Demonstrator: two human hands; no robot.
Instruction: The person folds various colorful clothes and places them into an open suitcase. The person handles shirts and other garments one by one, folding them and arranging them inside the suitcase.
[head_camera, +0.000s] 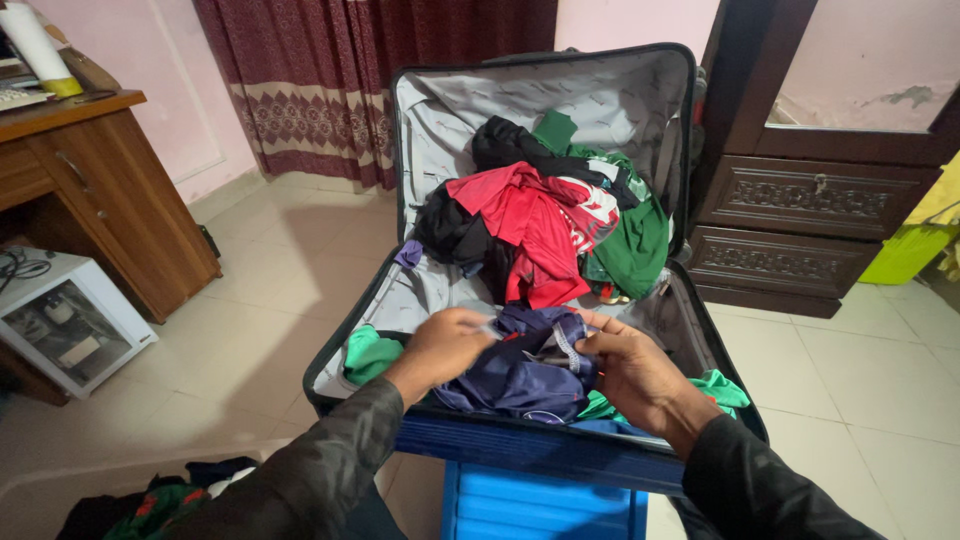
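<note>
An open suitcase (440, 110) with grey lining rests on a blue stool (540, 500), its lid leaning upright at the back. A heap of clothes fills it: a red garment (535, 220), black and green pieces behind it. My left hand (445, 345) and my right hand (625, 365) both grip a dark navy garment (520, 385) at the near edge of the case, pulling at its top edge. Green clothes (370, 352) lie under and beside the navy piece.
A wooden desk (100, 190) stands at the left with a small white appliance (65, 320) on the floor before it. A dark wooden cabinet (810, 200) is at the right. Maroon curtains (320, 80) hang behind. Loose clothes (150, 500) lie on the tiled floor at lower left.
</note>
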